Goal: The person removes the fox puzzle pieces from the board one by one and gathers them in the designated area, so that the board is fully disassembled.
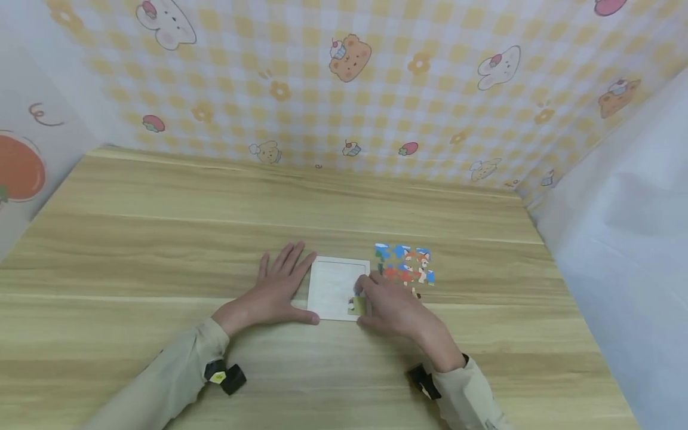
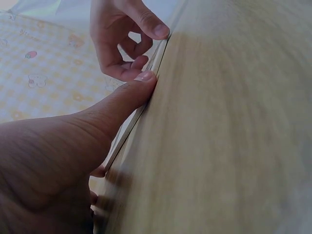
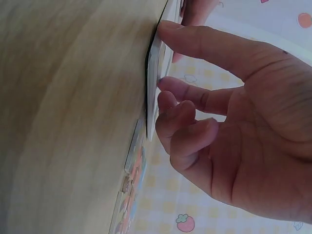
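A square white puzzle tray (image 1: 334, 280) lies flat on the wooden table. My left hand (image 1: 274, 297) lies at its left edge, fingers spread, with the thumb (image 2: 142, 83) against the tray's near corner. At the tray's lower right corner, my right hand (image 1: 395, 307) touches the inside with its index fingertip, over a few jigsaw pieces (image 1: 356, 306). The right thumb (image 3: 178, 36) rests on the near edge, apart from the index finger, while the other fingers curl in. Any piece directly under the right fingertip is mostly hidden.
Just right of the tray, several loose jigsaw pieces (image 1: 404, 263) with blue, red and a fawn-like animal lie close together, partly behind the right hand. A yellow checked cloth (image 1: 301, 89) with cartoon prints rises along the table's back edge. White sheeting (image 1: 618, 227) stands at the right.
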Action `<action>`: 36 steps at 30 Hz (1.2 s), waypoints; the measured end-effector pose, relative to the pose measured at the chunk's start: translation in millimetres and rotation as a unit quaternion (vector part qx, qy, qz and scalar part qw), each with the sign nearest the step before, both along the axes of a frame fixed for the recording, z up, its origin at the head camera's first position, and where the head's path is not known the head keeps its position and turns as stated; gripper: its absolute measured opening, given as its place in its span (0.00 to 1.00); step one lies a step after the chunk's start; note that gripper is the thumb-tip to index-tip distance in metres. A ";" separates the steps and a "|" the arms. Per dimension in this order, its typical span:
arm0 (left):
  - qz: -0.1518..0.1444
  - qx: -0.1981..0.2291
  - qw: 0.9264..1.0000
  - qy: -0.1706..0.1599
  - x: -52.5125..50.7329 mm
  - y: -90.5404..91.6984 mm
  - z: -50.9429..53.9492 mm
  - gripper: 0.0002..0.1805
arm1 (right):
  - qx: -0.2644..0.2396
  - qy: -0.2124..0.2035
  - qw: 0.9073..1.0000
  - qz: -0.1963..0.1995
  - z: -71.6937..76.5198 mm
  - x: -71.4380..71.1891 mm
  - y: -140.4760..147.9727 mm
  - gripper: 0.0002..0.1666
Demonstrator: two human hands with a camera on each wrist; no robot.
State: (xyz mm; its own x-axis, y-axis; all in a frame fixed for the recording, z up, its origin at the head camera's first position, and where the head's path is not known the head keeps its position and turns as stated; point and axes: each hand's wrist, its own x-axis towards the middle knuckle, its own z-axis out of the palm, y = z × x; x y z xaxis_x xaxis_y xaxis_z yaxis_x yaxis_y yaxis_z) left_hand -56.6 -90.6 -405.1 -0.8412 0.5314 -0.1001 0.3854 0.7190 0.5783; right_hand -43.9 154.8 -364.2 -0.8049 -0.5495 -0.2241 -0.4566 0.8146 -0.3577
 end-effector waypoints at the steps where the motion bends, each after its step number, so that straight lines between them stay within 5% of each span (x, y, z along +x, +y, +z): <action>1: 0.000 0.001 1.000 0.000 0.0 0.0 0.1 0.63 | -0.001 -0.003 1.000 -0.003 0.0 -0.1 -0.4 0.23; 29: -0.006 0.006 1.000 0.007 0.2 -1.5 -1.8 0.63 | -0.056 -0.014 0.997 -0.042 1.7 7.6 -6.8 0.23; 36: -0.005 0.002 1.000 0.013 -0.1 -1.6 -1.5 0.63 | -0.052 -0.002 0.999 0.002 1.8 5.4 -1.6 0.22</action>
State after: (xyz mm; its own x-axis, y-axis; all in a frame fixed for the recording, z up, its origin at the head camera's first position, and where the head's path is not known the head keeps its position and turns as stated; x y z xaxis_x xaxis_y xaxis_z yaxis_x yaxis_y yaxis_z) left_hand -56.7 -92.2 -406.7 -0.8382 0.5398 -0.0769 0.4067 0.7129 0.5713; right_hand -38.5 153.2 -362.4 -0.8020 -0.5728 -0.1694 -0.4573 0.7712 -0.4428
